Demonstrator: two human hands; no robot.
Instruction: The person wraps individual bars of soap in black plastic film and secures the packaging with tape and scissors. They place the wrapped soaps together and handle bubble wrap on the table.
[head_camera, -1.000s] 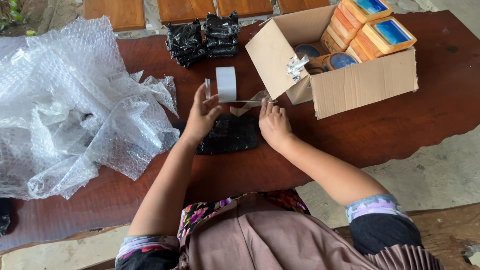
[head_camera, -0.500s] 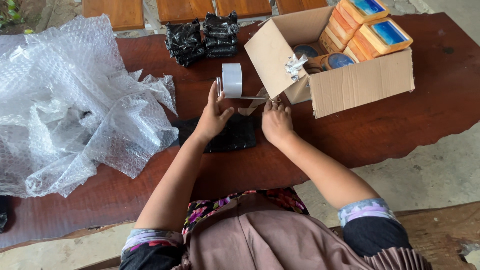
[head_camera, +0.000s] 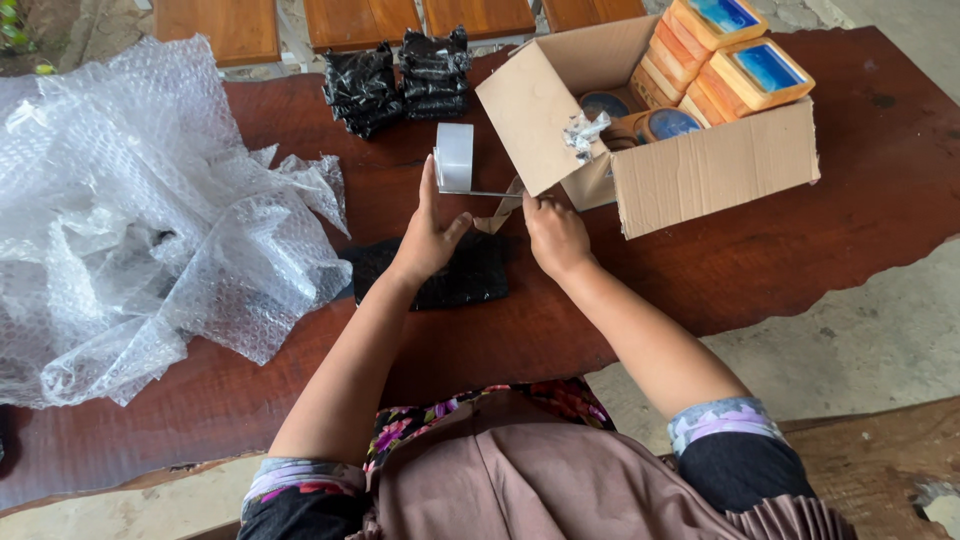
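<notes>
Step in hand: a taping step, by the look of it. A strip of clear tape is drawn out from the roll of clear tape (head_camera: 455, 156) above the black bubble-wrapped parcel (head_camera: 440, 272), stretched level between the two hands.
Left hand (head_camera: 428, 238): fingers extended upward against the side of the roll, thumb spread out to 3 o'clock; it steadies the roll more than it clenches it, with the heel of the hand over the parcel.
Right hand (head_camera: 556, 232): fingers curled, pinching the free end of the strip at about 3 o'clock of the roll, just in front of the cardboard box (head_camera: 715, 175).
Parcel: flat on the dark red wooden table (head_camera: 880, 130), near centre, partly under both hands, at 6 o'clock of the roll.
Finished parcels: two stacks of black wrapped bundles (head_camera: 400, 75) at 11 o'clock of the roll, toward the far table edge.
Box contents: orange cases with blue tops (head_camera: 740, 60) and round blue-lidded tins, at 2 o'clock of the hands.
Wrap supply: a heap of clear bubble wrap (head_camera: 140, 210) at 9 o'clock, well apart from the hands.
Next move calls for: in my judgement, keeping the strip taut, lowering it squarely over the parcel's seam and pressing it down before severing it; slack tape could fold onto itself.
</notes>
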